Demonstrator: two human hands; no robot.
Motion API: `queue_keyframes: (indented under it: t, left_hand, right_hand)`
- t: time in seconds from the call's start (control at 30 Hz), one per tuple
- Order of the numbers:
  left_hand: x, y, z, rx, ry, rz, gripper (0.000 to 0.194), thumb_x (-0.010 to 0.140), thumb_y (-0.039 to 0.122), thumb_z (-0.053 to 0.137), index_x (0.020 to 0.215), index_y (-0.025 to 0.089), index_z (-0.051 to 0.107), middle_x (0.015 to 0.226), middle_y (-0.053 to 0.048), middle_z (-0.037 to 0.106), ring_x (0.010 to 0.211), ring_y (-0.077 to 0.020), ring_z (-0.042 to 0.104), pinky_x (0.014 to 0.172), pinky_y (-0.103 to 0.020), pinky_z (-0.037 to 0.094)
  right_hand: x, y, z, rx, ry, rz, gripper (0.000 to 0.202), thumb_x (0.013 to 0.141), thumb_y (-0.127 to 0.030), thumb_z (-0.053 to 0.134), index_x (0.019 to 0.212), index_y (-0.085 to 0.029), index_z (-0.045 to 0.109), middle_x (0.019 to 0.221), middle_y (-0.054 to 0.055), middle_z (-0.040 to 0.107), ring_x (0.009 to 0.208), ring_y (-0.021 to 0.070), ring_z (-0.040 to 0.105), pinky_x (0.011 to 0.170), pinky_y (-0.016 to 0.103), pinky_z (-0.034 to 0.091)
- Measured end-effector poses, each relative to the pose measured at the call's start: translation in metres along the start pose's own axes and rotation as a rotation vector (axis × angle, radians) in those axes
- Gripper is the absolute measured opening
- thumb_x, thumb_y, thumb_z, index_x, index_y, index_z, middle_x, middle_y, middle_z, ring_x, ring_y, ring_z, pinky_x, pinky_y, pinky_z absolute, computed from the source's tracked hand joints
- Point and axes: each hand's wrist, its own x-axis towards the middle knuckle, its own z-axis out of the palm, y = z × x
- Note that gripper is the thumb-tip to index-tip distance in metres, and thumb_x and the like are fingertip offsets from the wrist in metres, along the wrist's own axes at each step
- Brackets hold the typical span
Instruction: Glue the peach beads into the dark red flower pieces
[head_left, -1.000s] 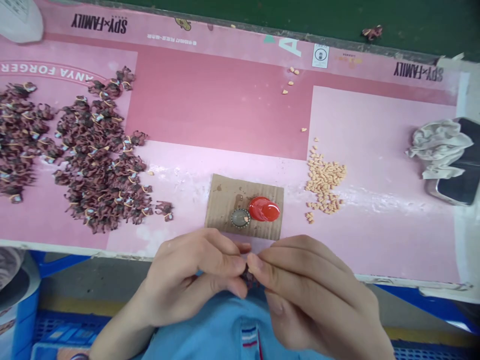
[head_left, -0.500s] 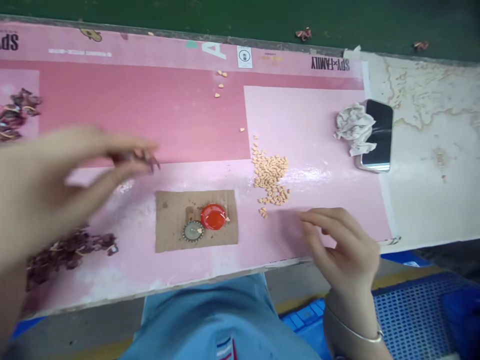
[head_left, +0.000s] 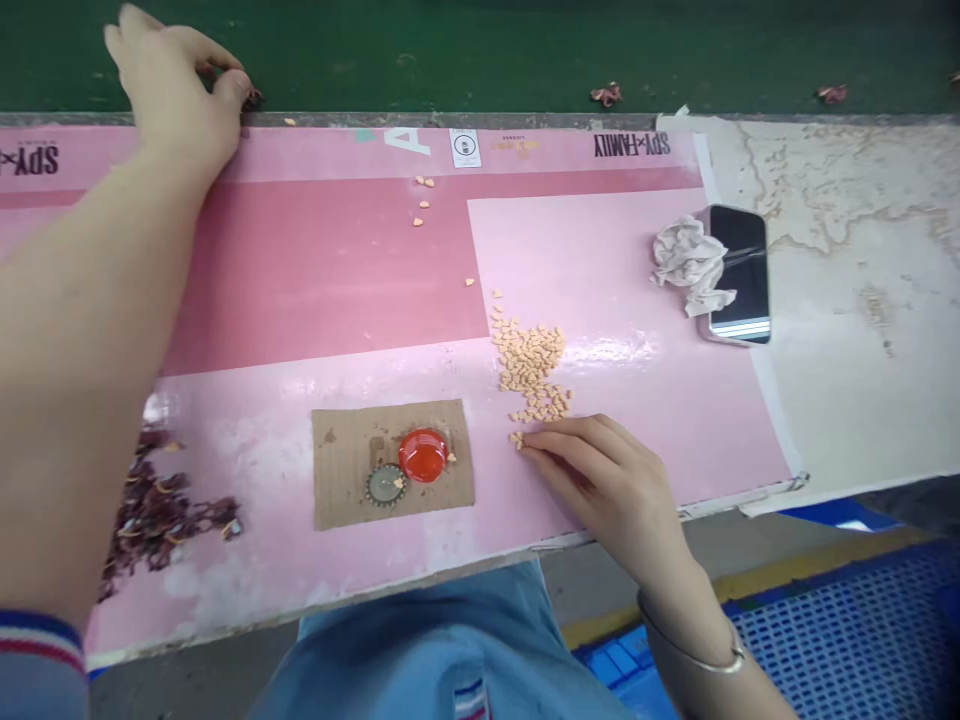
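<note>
At the upper left, my left hand (head_left: 180,90) reaches over the green surface, finger and thumb closed on a small dark-red figure-like piece (head_left: 253,97), mostly hidden. My right hand (head_left: 615,485) rests low on the pink sheet, fingertips pinched at a small beige piece (head_left: 516,439). Just above it lies a loose heap of similar beige pieces (head_left: 531,358). To its left, a cardboard piece (head_left: 341,490) bears a red shallow dish (head_left: 424,455) and a grey bottle cap (head_left: 386,485), with a beige bit on the cap. Dark-red pieces (head_left: 161,510) are piled beside my left forearm.
Crumpled tissue (head_left: 690,262) partly covers a phone (head_left: 741,275) on the right. Dark-red pieces (head_left: 607,94) lie spaced along the green surface (head_left: 420,60). Several stray beige bits (head_left: 424,204) dot the pink sheet (head_left: 337,260). A blue perforated crate (head_left: 847,620) stands below the table edge.
My left hand has moved up and away from me, carrying the dark-red piece to the green surface. My right hand has shifted left to the beige pieces, its fingertips now among them.
</note>
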Motion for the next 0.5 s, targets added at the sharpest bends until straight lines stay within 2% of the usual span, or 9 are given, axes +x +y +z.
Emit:
queue_keyframes:
  t: [0.07,0.13,0.2,0.27,0.37,0.43,0.5]
  left_hand:
    - [-0.013,-0.007,-0.011,-0.022,-0.018,-0.017,0.044,0.099,0.06,0.061,0.093,0.017,0.056,0.118,0.008,0.036,0.121,-0.0034,0.032,0.133,-0.042,0.026]
    - [-0.029,-0.017,-0.03,-0.025,-0.06,-0.019,0.038,0.097,0.055,0.067,0.106,0.02,0.054,0.12,0.008,0.032,0.119,-0.0018,0.03,0.135,-0.036,0.019]
    - [-0.051,-0.028,-0.052,-0.011,-0.087,0.027,0.041,0.098,0.052,0.064,0.125,0.023,0.054,0.126,0.006,0.038,0.125,-0.0042,0.033,0.134,-0.037,0.013]
    - [-0.08,-0.039,-0.075,0.012,-0.118,0.09,0.046,0.101,0.05,0.056,0.135,0.02,0.058,0.13,0.001,0.048,0.135,-0.0123,0.037,0.131,-0.043,0.014]
    - [-0.132,-0.059,-0.104,0.035,-0.211,0.218,0.059,0.102,0.054,0.041,0.125,0.008,0.068,0.125,-0.007,0.062,0.138,-0.0261,0.045,0.125,-0.05,0.02]
    - [-0.166,-0.074,-0.116,0.036,-0.274,0.271,0.067,0.101,0.059,0.035,0.117,0.005,0.071,0.117,-0.008,0.067,0.126,-0.0268,0.054,0.121,-0.051,0.025]
    - [-0.195,-0.088,-0.121,0.061,-0.32,0.302,0.067,0.102,0.06,0.034,0.108,0.006,0.073,0.107,-0.008,0.07,0.113,-0.0234,0.059,0.117,-0.05,0.031]
  right_hand:
    - [-0.001,0.003,-0.002,0.044,-0.034,0.009,0.006,0.103,-0.021,0.064,0.099,-0.021,0.068,0.094,0.004,0.077,0.083,0.017,0.073,0.076,0.029,0.061]
    - [-0.005,0.006,-0.002,0.064,-0.034,0.0,0.007,0.102,-0.02,0.064,0.1,-0.022,0.069,0.094,0.004,0.076,0.085,0.0173,0.073,0.077,0.03,0.061]
    - [-0.011,0.009,-0.001,0.056,0.008,-0.019,0.006,0.1,-0.017,0.067,0.101,-0.022,0.07,0.094,0.003,0.075,0.083,0.0172,0.072,0.076,0.03,0.06]
    - [-0.016,0.012,0.001,0.044,0.057,-0.033,0.012,0.096,-0.011,0.071,0.103,-0.021,0.071,0.095,0.004,0.074,0.082,0.0171,0.071,0.076,0.031,0.059]
    - [-0.023,0.012,0.002,0.006,0.079,-0.072,0.024,0.09,-0.003,0.074,0.109,-0.018,0.072,0.096,0.005,0.074,0.08,0.0178,0.069,0.076,0.032,0.057]
    - [-0.026,0.012,0.0,-0.063,0.069,-0.111,0.029,0.088,-0.001,0.075,0.114,-0.016,0.072,0.095,0.007,0.075,0.079,0.019,0.069,0.077,0.034,0.056]
    - [-0.026,0.013,-0.001,-0.148,0.056,-0.145,0.032,0.087,-0.002,0.077,0.116,-0.014,0.072,0.095,0.008,0.077,0.078,0.0205,0.069,0.078,0.035,0.055]
